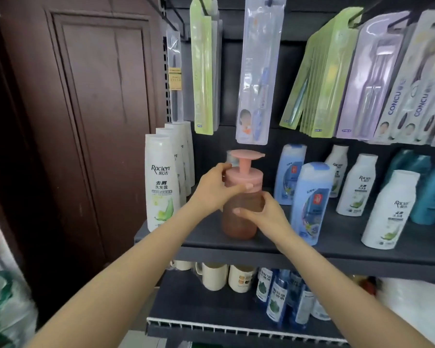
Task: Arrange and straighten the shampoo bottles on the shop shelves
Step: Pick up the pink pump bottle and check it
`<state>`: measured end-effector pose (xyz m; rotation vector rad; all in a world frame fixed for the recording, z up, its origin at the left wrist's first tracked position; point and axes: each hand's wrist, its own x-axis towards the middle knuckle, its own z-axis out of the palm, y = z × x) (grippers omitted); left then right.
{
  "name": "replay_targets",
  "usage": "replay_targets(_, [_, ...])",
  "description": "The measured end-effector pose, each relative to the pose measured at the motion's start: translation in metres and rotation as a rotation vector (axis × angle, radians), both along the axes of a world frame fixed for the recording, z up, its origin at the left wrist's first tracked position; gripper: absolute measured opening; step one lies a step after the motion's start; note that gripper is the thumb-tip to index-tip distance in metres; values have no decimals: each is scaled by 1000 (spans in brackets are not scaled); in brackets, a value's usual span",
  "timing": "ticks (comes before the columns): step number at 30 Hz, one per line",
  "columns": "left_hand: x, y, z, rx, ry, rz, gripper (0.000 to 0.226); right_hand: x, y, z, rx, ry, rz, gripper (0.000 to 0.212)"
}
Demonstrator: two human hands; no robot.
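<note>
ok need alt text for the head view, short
Both hands grip a pink pump bottle standing on a dark shop shelf, left hand near its collar, right hand lower, between white and blue shampoo bottles.

Two bare forearms are showing, with no sleeves, watch or rings; left hand [215,188] and right hand [263,213] are wearing nothing.

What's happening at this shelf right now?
A person is tidying toiletries on a shop shelf. Both hands hold a pink pump bottle standing near the shelf's front edge: the left hand grips its cap, the right hand its body. White shampoo bottles stand in a row to its left, blue bottles to its right.
</note>
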<state>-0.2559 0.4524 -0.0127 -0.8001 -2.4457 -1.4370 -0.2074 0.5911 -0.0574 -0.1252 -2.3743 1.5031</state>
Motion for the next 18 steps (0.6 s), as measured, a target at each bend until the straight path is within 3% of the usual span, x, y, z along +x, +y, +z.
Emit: replay_targets(18, [-7,-15,-5,68,8,-22,71,7,-24,-26,-101,260,-140,67])
